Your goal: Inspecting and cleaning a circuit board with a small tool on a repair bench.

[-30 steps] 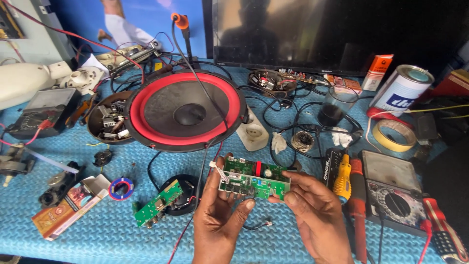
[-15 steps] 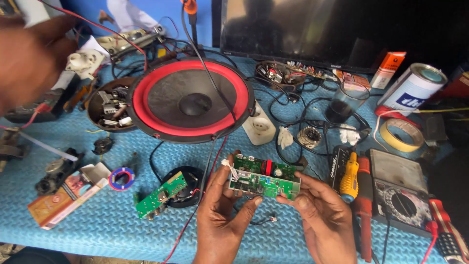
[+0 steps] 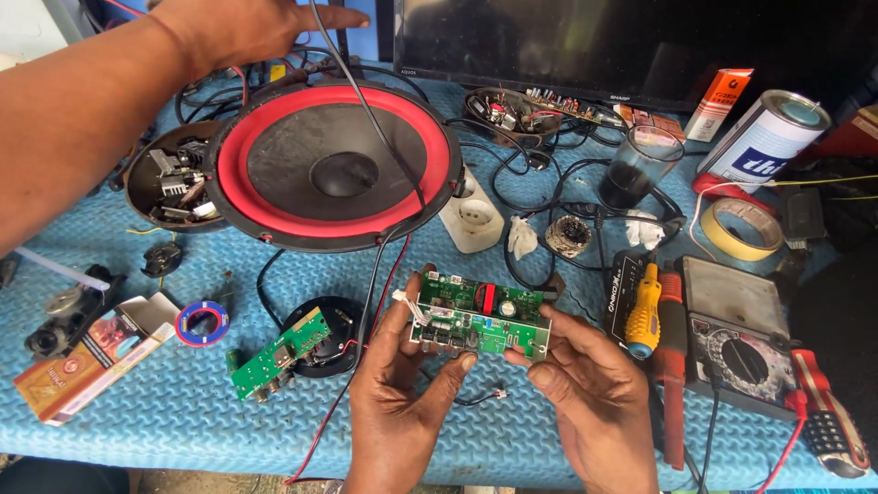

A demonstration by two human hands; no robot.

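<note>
Circuit board [image 3: 480, 316], one of two green ones, is pinched between left hand [image 3: 402, 389] and right hand [image 3: 594, 393] above the blue mat [image 3: 165, 412]; the second board [image 3: 279, 352] lies nearby, below one red speaker [image 3: 334, 165].

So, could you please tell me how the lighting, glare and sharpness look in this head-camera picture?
Head view: even daylight, with soft shadows under the big red-ringed speaker cone; the green circuit board between the left hand and right hand is sharp; faint reflections on the dark glossy screen; another person's forearm at top left is slightly blurred.
</note>
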